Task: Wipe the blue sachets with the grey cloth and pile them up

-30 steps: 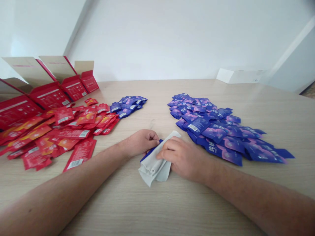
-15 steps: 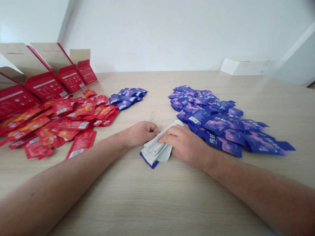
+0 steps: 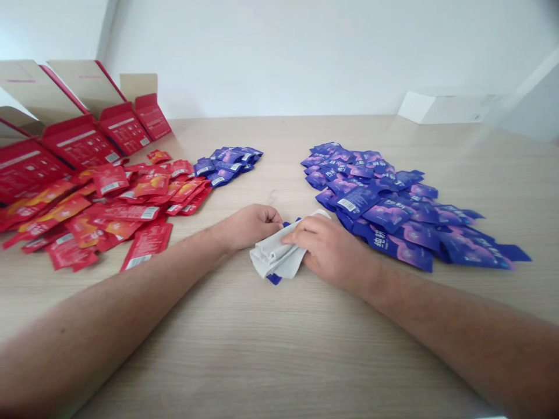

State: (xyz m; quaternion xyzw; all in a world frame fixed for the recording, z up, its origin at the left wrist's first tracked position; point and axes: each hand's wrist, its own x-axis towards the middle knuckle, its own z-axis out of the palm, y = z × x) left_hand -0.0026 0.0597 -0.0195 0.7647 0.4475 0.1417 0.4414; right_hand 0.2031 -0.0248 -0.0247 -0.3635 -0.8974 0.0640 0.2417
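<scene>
My left hand (image 3: 250,226) rests on the wooden table (image 3: 271,349) with its fingers curled, pinching the top edge of a blue sachet (image 3: 275,279) that lies mostly hidden under a folded grey-white cloth (image 3: 273,259). My right hand (image 3: 325,247) presses down on the cloth with closed fingers, holding it against the sachet. Only small blue corners of the sachet show above and below the cloth.
A large pile of blue-purple sachets (image 3: 393,215) lies right of my hands. A small blue heap (image 3: 227,163) and a spread of red sachets (image 3: 100,209) lie at left, beside open red cartons (image 3: 82,139). A white box (image 3: 441,107) sits at the far right.
The cloth has slid over the blue sachet under my right hand, so different blue corners show. The view has tilted down a little; both hands stay in the same spot.
</scene>
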